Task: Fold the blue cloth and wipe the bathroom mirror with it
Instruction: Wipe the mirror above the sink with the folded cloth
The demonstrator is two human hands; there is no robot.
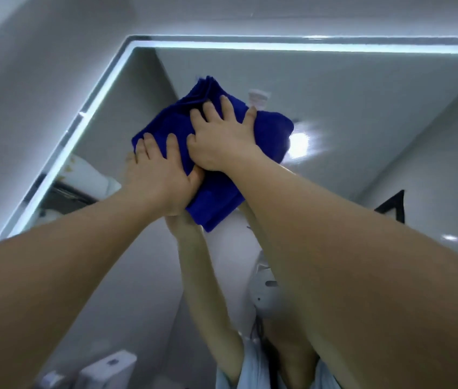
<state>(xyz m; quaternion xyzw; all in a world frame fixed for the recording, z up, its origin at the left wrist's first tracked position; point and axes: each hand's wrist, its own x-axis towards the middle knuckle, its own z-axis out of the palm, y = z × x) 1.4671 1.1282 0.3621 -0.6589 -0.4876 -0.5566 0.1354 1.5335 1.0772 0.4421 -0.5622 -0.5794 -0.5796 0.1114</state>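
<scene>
Against the upper left area of the mirror (362,108), both hands press the cloth (272,130) flat to the glass. Progress: folding appears complete, since the cloth shows several stacked layers at its top edge and a compact, roughly rectangular outline. Wiping is in hand. How much glass has been covered cannot be told, as no streaks or marks are visible. The right and lower areas are judged to remain.

Mirror: large, flat, glossy pane with a squared corner, bordered by a bright white light strip (278,47). Smooth pale wall (26,66) surrounds it.

Cloth: deep blue, thick, soft pile, likely terry or microfibre. Folded edges are rounded, and one corner hangs below the hands.

Right hand (222,138): flat on the upper cloth, fingers straight and spread, gripping nothing.

Left hand (155,175): flat on the lower left part of the cloth, fingers straight and spread. Its thumb tip is hidden beneath the right hand, so whether it hooks the cloth cannot be told.

Reflection: a round lamp glare (298,141) sits just right of the cloth.
</scene>
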